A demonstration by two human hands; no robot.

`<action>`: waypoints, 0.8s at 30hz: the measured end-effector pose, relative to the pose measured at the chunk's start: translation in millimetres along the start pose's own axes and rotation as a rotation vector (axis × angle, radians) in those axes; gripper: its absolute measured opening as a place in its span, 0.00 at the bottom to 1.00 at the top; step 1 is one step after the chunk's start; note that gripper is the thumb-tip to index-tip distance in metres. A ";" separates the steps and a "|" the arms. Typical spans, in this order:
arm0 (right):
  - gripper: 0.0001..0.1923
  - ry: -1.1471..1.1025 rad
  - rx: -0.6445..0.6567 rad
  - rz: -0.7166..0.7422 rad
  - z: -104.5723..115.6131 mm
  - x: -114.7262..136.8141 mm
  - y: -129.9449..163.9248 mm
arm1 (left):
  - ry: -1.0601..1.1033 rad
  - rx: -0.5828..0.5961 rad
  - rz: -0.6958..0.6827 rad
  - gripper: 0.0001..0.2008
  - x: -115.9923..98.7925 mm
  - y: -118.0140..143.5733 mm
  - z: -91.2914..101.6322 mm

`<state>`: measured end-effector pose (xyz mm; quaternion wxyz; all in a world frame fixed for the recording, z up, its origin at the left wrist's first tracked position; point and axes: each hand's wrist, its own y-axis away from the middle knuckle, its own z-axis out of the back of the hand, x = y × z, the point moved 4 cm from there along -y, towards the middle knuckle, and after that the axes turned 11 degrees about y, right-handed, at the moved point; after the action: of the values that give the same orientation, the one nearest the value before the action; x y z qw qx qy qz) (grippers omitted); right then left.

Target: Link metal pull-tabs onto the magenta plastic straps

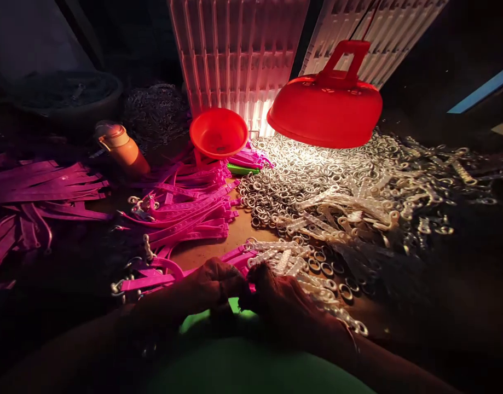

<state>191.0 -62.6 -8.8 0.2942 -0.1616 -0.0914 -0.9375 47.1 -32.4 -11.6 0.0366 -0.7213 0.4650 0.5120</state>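
Both hands meet low in the view, just above a green lap-level surface that fills the bottom edge. The left hand is curled closed, its fingers pinched toward the right hand, which is likewise curled shut, knuckles up. The two hands touch at their fingertips, and something small is pinched between them; it is too dark there to tell what it is, though a magenta plastic strap runs leftward from under the left hand across the worktop, ending in a metal clip.

Just beyond the right hand's knuckles lie strips of linked white clasps, touching or nearly touching the fingers. Past them spreads a wide heap of metal rings, lit brightly from above by a red lamp shade hanging over the pile. The heap thins out toward the dark right side.

Ahead of the left hand sits a bundle of magenta straps, fanned out lengthwise, with more straps stacked well apart on the far left. A red bowl stands behind the bundle, an orange bottle lies tilted to its left, and a green item peeks out just right of the bowl. White slatted trays lean upright at the back.
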 end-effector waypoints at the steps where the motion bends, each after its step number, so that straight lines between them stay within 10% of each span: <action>1: 0.11 -0.042 -0.005 -0.007 -1.1 1.4 1.3 | 0.063 -0.008 0.013 0.20 4.6 3.1 -4.9; 9: 0.07 -0.549 0.070 -0.034 -16.5 -0.5 1.4 | 0.308 -0.142 -0.010 0.17 25.5 14.8 -18.5; 16: 0.11 -0.391 0.297 -0.011 -11.4 6.4 -2.5 | 0.326 -0.166 0.094 0.21 38.7 6.6 -8.8; 24: 0.05 -0.398 0.204 0.132 -3.0 7.9 -11.2 | 0.323 -0.149 0.073 0.19 35.2 4.7 -10.2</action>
<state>177.7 -58.4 -9.7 0.3457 -0.3182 -0.2312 -0.8519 52.4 -62.7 -32.0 -0.1109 -0.7776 0.4515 0.4234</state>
